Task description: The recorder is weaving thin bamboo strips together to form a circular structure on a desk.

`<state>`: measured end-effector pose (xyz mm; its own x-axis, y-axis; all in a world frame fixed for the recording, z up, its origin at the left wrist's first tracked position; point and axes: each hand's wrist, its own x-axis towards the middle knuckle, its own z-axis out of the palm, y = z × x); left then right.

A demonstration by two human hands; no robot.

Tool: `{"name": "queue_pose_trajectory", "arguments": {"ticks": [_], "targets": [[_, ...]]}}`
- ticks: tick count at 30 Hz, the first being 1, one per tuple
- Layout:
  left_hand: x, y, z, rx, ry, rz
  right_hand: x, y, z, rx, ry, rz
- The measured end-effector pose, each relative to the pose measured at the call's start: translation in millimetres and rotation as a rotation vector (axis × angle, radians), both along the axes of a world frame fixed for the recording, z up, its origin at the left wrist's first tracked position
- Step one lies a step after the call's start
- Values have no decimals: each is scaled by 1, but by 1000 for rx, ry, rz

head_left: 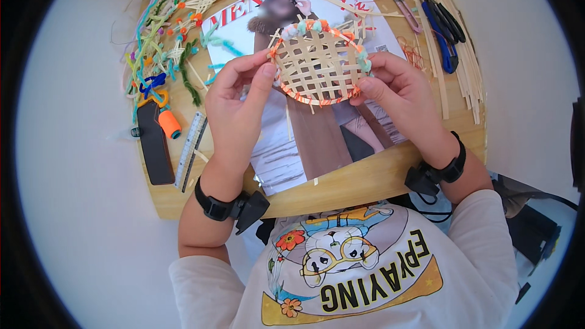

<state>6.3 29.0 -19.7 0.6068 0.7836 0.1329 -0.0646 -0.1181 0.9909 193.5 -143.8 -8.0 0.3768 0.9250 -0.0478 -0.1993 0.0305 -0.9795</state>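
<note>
A round woven bamboo disc (pixel 318 66) is held up between my two hands over a large poster. Its flat strips cross in an open lattice, and its rim is wrapped with orange thread and bits of fuzzy orange, white and mint pipe cleaner. My left hand (pixel 239 94) pinches the left edge of the rim between thumb and fingers. On the opposite edge, my right hand (pixel 399 91) grips the rim, thumb in front and fingers behind. Some strip ends stick out past the rim at the upper right. The fingertips behind the disc are partly hidden.
The poster (pixel 277 164) covers the table's middle. To the left lie pipe-cleaner pieces (pixel 152 55), an orange thread spool (pixel 170 124), a dark phone (pixel 155 146) and a ruler (pixel 191 151). On the right are pliers (pixel 440 21), small pink-handled snips (pixel 407 12) and long bamboo strips (pixel 468 79).
</note>
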Motion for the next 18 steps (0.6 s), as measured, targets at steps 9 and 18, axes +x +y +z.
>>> {"name": "queue_pose_trajectory", "arguments": {"ticks": [9, 18], "targets": [[1, -2, 6, 26, 17, 16, -4, -2, 1, 10, -107, -48], [-1, -5, 5, -64, -60, -121, 11, 4, -6, -96, 193, -70]]}}
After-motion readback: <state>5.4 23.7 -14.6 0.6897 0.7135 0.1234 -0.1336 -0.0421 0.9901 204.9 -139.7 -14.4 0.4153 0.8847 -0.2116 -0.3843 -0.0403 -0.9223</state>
